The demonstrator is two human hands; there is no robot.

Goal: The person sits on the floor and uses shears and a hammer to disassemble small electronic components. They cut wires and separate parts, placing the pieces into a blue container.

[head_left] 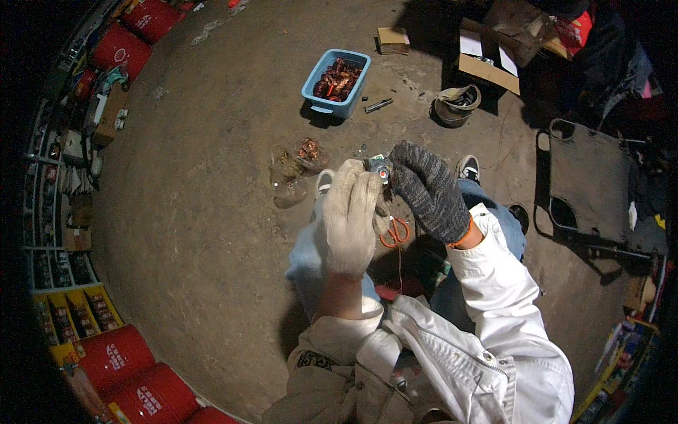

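Blue bin (pixel 345 110), 12 o'clock: copper-brown pieces (pixel 337 79) inside. Left hand (pixel 352 222), right hand (pixel 429 189) gloved, meeting fingertip-to-fingertip, pinching small grey part (pixel 382 173).

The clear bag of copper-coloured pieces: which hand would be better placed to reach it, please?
Probably the left hand: it is nearer the bag, while the right hand is farther across. Both appear occupied with a small part.

Floor (pixel 198 212): far left corner, two red drums (pixel 121 53); left edge, shelving (pixel 44 249), with yellow bins (pixel 81 311); near left corner, further drums (pixel 114 355). Toward far edge, small carton (pixel 393 41), open cardboard box (pixel 487 73), bucket (pixel 455 113) near the box. Right edge, dark folding chair (pixel 590 177).
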